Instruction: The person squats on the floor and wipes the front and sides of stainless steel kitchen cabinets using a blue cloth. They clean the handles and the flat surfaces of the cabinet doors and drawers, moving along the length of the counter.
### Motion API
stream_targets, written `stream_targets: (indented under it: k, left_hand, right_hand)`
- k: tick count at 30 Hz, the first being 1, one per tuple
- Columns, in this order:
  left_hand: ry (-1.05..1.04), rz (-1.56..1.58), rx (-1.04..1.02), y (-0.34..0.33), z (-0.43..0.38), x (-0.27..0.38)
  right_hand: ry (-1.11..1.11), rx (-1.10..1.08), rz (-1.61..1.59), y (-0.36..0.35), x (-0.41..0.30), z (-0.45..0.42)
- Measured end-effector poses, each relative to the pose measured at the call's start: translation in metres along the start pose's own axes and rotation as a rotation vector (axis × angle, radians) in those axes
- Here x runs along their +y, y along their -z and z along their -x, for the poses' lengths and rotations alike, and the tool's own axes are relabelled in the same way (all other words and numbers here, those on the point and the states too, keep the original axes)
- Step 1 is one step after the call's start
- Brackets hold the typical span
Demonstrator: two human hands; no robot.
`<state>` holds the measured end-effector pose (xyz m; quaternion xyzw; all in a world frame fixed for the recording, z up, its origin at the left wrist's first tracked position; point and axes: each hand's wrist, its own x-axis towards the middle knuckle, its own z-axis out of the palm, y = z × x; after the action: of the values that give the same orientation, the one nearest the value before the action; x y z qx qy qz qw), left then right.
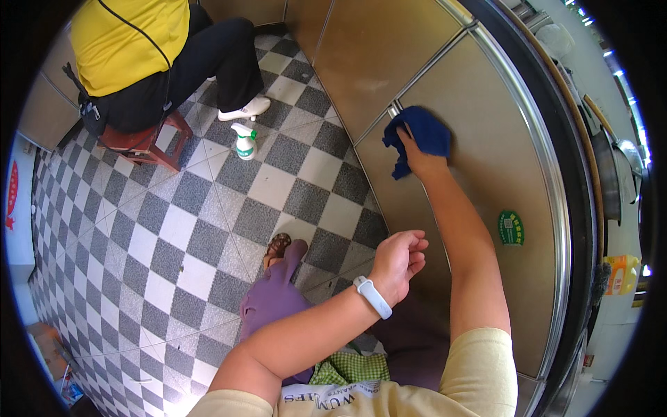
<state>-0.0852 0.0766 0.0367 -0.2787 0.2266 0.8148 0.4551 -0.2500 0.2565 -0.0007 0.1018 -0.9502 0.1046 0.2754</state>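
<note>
A blue cloth is pressed flat against a brushed metal cabinet door, close to its top-left corner and metal fitting. My right hand grips the cloth, with part of it bunched past the fingers. Nearer to me, my left hand hangs in the air before the cabinet, fingers loosely curled and holding nothing. A pale wristband is on that wrist. The door also carries a green sticker with writing, right of my right forearm.
A white spray bottle stands on the checkered tile floor. Beyond it, a person in yellow sits on a red stool. Along the right, a dark counter edge bears a wok, a ladle and a yellow bottle.
</note>
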Motion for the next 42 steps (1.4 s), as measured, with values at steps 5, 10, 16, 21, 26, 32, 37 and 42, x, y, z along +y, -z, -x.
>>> stream_targets:
  k: [5, 10, 16, 21, 26, 32, 37, 42]
  left_hand:
    - [0.01, -0.036, -0.006, 0.004, -0.002, -0.007]
    - [0.003, -0.087, 0.005, 0.011, -0.009, -0.016]
    - [0.008, -0.155, 0.008, 0.034, 0.0, -0.033]
    - [0.051, -0.258, 0.009, 0.052, -0.011, -0.054]
    - [0.031, -0.389, 0.071, 0.069, -0.028, -0.062]
    - [0.05, -0.442, 0.082, 0.065, -0.038, -0.075]
    - [0.08, -0.472, 0.105, 0.067, -0.051, -0.082]
    - [0.085, -0.465, 0.144, 0.058, -0.048, -0.092]
  right_hand:
    - [-0.065, -0.099, -0.045, 0.07, -0.021, 0.058]
    - [-0.349, -0.117, -0.081, 0.171, -0.068, 0.146]
    - [-0.553, -0.115, -0.065, 0.284, -0.086, 0.341]
    - [-0.972, -0.156, 0.433, 0.364, -0.124, 0.535]
    - [-1.253, 0.435, 0.796, 0.398, -0.152, 0.653]
    - [-1.639, 1.675, -0.664, 0.383, -0.175, 0.692]
    - [-1.444, 1.607, -0.429, 0.391, -0.17, 0.555]
    - [-1.15, 1.175, 0.477, 0.414, -0.138, 0.481]
